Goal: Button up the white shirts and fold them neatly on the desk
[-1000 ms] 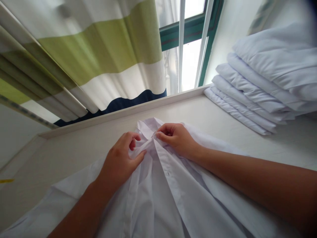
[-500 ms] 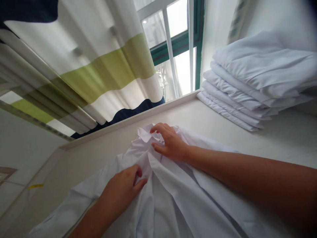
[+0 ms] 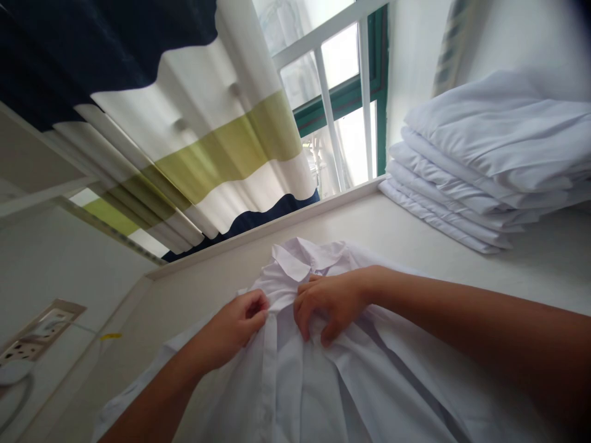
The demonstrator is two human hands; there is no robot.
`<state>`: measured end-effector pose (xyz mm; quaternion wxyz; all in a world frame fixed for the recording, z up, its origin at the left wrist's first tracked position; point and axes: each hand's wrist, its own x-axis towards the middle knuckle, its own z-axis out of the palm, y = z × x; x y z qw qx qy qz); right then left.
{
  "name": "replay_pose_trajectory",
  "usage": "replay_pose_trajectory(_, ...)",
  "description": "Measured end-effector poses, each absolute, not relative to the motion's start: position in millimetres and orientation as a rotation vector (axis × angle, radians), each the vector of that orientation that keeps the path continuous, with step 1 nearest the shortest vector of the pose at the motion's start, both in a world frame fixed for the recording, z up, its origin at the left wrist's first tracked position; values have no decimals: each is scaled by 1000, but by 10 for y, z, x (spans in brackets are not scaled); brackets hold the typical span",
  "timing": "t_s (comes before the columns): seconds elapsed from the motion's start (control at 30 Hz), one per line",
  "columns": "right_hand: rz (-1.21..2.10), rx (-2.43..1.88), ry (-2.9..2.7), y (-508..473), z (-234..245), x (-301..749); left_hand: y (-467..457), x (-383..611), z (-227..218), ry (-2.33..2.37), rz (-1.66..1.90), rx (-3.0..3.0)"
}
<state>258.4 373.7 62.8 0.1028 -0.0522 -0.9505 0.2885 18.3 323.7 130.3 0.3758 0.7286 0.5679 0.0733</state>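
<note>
A white collared shirt point(image 3: 289, 381) lies spread on the pale surface in front of me. Its collar point(image 3: 295, 261) points toward the window, and a button placket point(image 3: 269, 369) runs down the front. My left hand point(image 3: 235, 326) is closed in a pinch on the front edge, just below the collar. To its right, my right hand point(image 3: 327, 304) rests over the other front panel with bent fingers. Its thumb stands apart from the fingers, and both touch loose folds of cloth.
A stack of folded white garments point(image 3: 489, 160) sits at the right against the wall. Behind the shirt are a low ledge point(image 3: 258, 227), a striped curtain point(image 3: 221, 147) and a barred window point(image 3: 341, 111). A socket panel point(image 3: 39, 335) with a plug and cable is at the left.
My right hand has come down from the collar onto the shirt front. My left hand has moved up to the edge below the collar. The collar now stands more open, and the view has shifted left.
</note>
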Motion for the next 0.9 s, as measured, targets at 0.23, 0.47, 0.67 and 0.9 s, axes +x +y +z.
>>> replay_pose_trajectory(0.23, 414, -388, -2769, 3690, 638, 2531, 3563, 363, 1376, 1312, 655, 1682)
replay_pose_trajectory(0.47, 900, -350, -2423, 3807, 555, 2626, 3631, 476, 556, 1162, 986, 1260)
replay_pose_trajectory(0.67, 836, -707, -1960, 3683, 652, 2512, 3551, 423, 431, 944, 968, 1218)
replay_pose_trajectory(0.9, 580, -802, -2017, 3655, 530, 2382, 3592, 370, 414, 801, 928, 1051)
